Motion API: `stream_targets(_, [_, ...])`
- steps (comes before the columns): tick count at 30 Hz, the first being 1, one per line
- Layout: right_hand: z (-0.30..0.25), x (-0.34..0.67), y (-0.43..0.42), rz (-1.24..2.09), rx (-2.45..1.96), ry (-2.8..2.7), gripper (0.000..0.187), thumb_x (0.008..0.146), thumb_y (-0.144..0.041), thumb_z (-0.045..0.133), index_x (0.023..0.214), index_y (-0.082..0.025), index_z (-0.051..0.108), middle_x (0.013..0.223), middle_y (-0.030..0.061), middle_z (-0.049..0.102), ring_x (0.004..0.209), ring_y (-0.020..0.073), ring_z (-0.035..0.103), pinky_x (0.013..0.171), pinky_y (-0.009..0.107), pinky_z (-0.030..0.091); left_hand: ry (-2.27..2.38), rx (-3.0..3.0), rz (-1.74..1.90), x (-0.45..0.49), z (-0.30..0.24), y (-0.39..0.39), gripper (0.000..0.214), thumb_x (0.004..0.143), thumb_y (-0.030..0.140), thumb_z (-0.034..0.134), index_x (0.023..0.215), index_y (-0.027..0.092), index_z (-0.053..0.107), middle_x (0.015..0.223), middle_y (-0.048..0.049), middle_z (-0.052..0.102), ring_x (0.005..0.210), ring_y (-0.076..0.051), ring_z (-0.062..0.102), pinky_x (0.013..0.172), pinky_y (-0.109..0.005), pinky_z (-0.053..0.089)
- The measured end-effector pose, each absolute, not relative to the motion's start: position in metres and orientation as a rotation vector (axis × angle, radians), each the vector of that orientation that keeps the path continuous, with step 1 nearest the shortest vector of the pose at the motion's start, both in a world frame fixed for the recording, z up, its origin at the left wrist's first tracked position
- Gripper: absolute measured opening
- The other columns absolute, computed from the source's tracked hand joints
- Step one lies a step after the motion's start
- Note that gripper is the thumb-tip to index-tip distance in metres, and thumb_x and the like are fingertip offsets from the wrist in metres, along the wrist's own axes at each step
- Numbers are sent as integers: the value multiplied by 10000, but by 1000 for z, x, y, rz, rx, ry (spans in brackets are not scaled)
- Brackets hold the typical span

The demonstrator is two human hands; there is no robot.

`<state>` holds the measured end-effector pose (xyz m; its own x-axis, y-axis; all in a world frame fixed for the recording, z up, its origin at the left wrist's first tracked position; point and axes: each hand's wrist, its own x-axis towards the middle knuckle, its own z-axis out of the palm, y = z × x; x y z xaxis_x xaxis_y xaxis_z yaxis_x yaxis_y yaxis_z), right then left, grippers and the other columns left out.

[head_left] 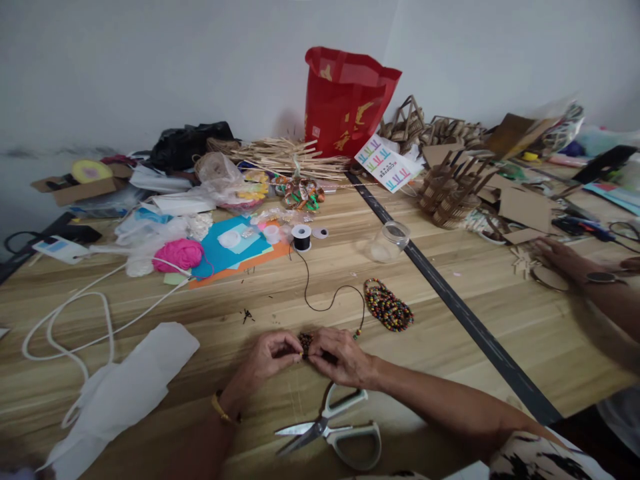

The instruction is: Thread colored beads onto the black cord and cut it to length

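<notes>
My left hand (270, 358) is closed in a pinch, with a tiny yellowish bead at its fingertips. Opposite it, my right hand (343, 358) pinches at the same beaded string, its fingers partly hiding it. Dark, multicoloured beads (305, 341) bunch up between both hands. A thin black cord (320, 309) curves from the black spool (301, 238) to a few beads beside my right hand. To the upper right lies a coiled strand of colourful beads (389, 307). Open scissors (325, 427) with pale handles rest just below my hands.
A clear jar (390, 240) stands near the dark strip (450, 303) crossing the table. White cable (107, 320) and white sheeting (125, 393) lie left. Pink yarn (177, 255), a red bag (347, 100) and woven baskets (450, 193) sit behind. Another person's hand (560, 257) works at right.
</notes>
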<state>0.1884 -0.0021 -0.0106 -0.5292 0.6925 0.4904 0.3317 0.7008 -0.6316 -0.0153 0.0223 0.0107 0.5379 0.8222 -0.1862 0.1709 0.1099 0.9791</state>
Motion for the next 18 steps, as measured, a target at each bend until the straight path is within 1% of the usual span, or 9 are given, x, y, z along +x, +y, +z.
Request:
stream_targets(9, [-12,187,-1,610,-776,-2147,62,884,-176,495,858,-170,552,753,50,602,719,149,571,645,239,442,931,1422,583,-14,13,20,127,681,239,708,698,132,643,728,-28,638,711,-153,587,668,-247,449])
stream_targets(18, [-9,188,-2,630,-783,-2144,72,882,-171,488,846,-166,550,746,52,602,700,145,565,633,234,443,925,1457,600,-15,13,20,117,690,235,701,695,131,647,717,-31,639,709,-155,590,659,-241,453])
